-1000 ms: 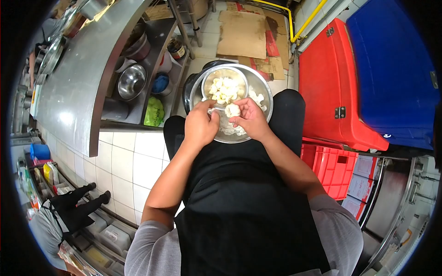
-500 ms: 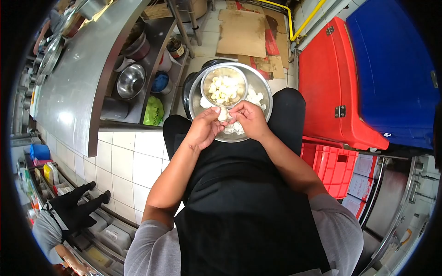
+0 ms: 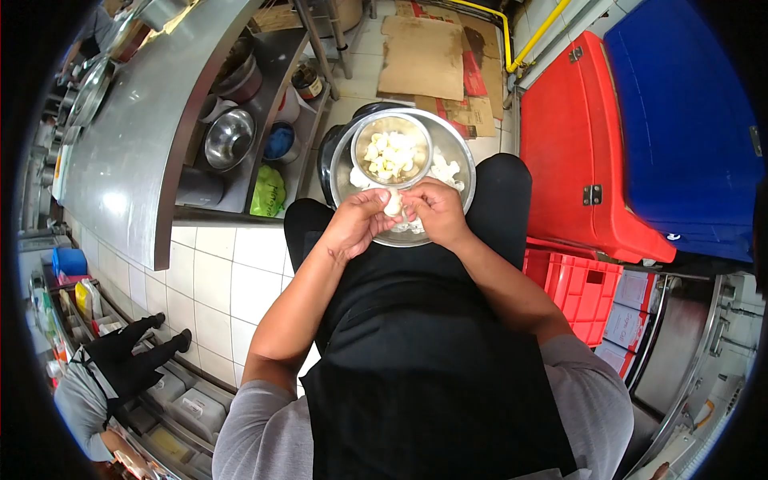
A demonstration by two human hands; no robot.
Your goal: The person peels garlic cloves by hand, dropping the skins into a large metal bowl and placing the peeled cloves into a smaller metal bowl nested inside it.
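Two hands meet over the lap: the left hand and right hand both pinch one pale clove in their fingertips, just above the large steel bowl. Beyond them, inside it, a small bowl holds peeled cloves. Farther off lies flattened cardboard, its print too small to read.

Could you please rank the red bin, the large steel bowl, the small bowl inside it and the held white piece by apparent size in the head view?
1. red bin
2. large steel bowl
3. small bowl
4. white piece
No two look alike in size.
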